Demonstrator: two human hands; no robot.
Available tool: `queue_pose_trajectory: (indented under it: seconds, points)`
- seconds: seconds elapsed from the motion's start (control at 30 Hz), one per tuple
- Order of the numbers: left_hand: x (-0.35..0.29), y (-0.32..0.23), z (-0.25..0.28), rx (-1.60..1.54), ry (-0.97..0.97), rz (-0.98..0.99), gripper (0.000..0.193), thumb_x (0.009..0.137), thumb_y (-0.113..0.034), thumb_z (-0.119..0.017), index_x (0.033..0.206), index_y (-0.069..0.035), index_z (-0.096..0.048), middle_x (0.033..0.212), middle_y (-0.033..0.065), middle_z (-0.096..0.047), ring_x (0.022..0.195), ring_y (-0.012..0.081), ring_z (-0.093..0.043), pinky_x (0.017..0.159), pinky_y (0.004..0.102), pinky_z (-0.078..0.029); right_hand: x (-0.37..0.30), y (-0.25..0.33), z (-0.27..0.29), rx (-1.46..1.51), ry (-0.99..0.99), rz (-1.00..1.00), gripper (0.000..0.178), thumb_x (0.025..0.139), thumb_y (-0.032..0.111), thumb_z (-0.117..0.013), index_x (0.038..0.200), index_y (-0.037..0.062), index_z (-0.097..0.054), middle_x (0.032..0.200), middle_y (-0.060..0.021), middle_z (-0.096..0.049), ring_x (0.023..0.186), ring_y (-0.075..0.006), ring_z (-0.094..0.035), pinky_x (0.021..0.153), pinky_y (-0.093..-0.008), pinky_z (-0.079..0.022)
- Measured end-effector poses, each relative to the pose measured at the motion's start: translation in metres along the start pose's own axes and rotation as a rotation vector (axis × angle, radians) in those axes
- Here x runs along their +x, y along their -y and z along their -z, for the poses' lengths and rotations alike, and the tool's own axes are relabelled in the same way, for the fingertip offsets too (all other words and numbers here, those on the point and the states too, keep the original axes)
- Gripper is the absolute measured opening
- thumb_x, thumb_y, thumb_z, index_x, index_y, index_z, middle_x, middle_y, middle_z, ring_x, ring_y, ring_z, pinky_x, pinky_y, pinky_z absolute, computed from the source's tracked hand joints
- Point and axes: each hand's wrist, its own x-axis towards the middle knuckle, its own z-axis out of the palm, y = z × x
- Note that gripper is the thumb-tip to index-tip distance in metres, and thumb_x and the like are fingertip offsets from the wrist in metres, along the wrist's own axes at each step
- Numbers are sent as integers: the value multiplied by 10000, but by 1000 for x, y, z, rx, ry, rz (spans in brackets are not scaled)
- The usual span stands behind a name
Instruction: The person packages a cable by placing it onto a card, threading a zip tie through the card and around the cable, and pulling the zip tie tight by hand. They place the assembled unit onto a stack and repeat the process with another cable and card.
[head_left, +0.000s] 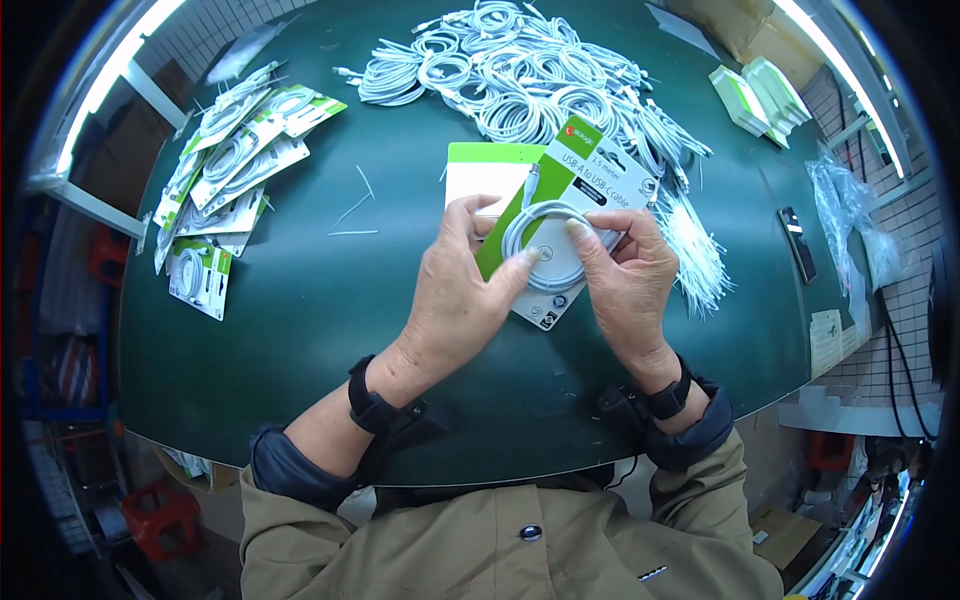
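Between both hands, a green-and-white cable card [565, 215] is held tilted above the table, with a coiled white USB cable [520, 245] lying against its front. One plug of the cable points up along the green stripe. My left hand [460, 280] grips the card's left side, thumb on the coil and fingers mostly behind the card. At the right side, my right hand [630, 275] pinches the coil against the card with thumb and bent fingers; whether a tie is also between them I cannot tell. Just behind lie more green-and-white cards [475, 170], partly covered.
A large heap of coiled white cables [520, 70] lies at the back. White ties [700, 260] are bunched to its right. Carded cables [230, 160] are piled at left, near loose ties [355, 232]. Card stacks [760, 95], a phone [797, 243] and plastic bags [850, 215] lie at right.
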Motion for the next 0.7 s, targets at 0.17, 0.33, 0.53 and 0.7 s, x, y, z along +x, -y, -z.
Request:
queue_pose_trajectory:
  seconds: [0.17,0.33,0.53,0.7]
  points:
    - [-2,-2,4,42,109,198,377,884,-108,-713,1196,61,-585,1010,223,-719,901,269,-719,795,372,-567,-2,-9,0,-17,4,70,159,904,56,-806,1006,20,-689,859,2,-671,674,-15,-580,583,-182,-477]
    - [2,7,6,-23,36,159,339,880,-81,-669,1173,80,-611,953,221,-718,858,283,-724,777,375,-574,-5,-1,0,-73,62,75,182,903,62,-809,1025,18,-681,937,-27,-681,713,-34,-609,602,-187,-497]
    - [10,5,19,84,16,-41,335,854,-70,-667,1160,65,-651,972,220,-726,839,304,-730,768,378,-582,5,12,0,-13,34,19,399,872,102,-837,1210,28,-639,1098,-80,-669,912,-117,-651,723,-251,-538]
    - [15,1,39,432,62,-311,458,789,-40,-710,1243,-16,-657,978,208,-723,853,355,-717,788,411,-587,27,23,18,-582,-215,638,559,834,105,-848,1325,34,-590,1155,-116,-682,973,-234,-669,827,-348,-542]
